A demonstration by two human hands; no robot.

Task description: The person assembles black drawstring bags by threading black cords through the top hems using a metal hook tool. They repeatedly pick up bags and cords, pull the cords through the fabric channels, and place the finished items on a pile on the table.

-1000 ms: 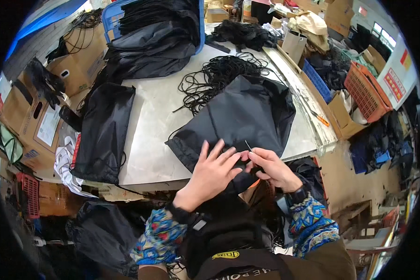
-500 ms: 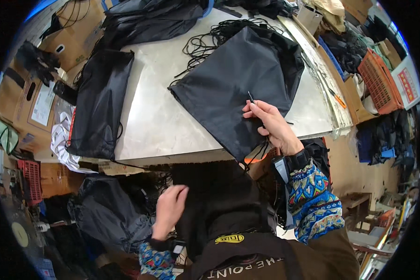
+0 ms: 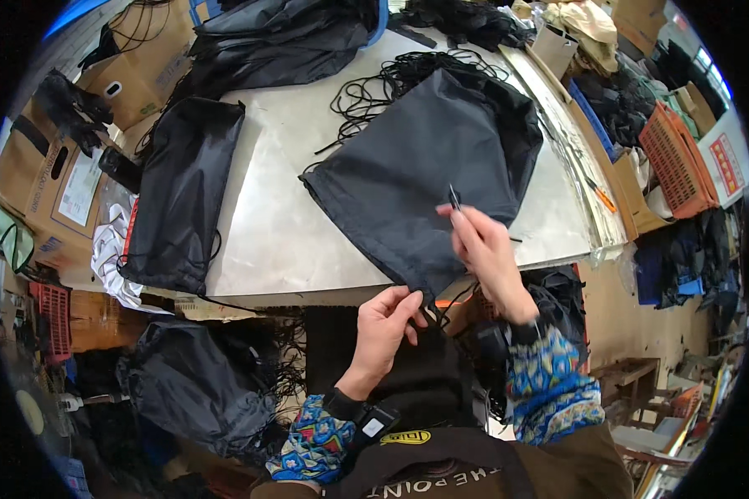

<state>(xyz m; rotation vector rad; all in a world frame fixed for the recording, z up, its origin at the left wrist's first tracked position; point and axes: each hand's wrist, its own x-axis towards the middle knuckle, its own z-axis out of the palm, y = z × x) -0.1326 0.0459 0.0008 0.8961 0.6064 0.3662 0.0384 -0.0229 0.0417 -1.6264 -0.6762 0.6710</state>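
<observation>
A black drawstring bag (image 3: pixel 424 166) lies flat on the table, one corner reaching over the near edge. At that corner my left hand (image 3: pixel 383 328) is closed, thumb and fingers pinching the fabric near the cord opening. My right hand (image 3: pixel 489 254) is above the bag's right part. Between its thumb and fingers it grips a thin dark pointed tool (image 3: pixel 453 196), tip up and away from me; its exact kind is unclear. Black cord loops hang below the corner between my hands. Something orange shows partly there, mostly hidden.
Another black drawstring bag (image 3: pixel 187 191) lies at the table's left side. Tangled black cords (image 3: pixel 374 91) and more black fabric (image 3: pixel 283 41) occupy the far side. Near the right edge lies an orange-handled cutter (image 3: pixel 601 196). Cardboard boxes (image 3: pixel 66 191) stand left, an orange crate (image 3: pixel 678 154) right.
My left hand has moved up and right from below the table edge and now pinches the bag's corner. My right hand has shifted slightly down, still holding the pointed tool.
</observation>
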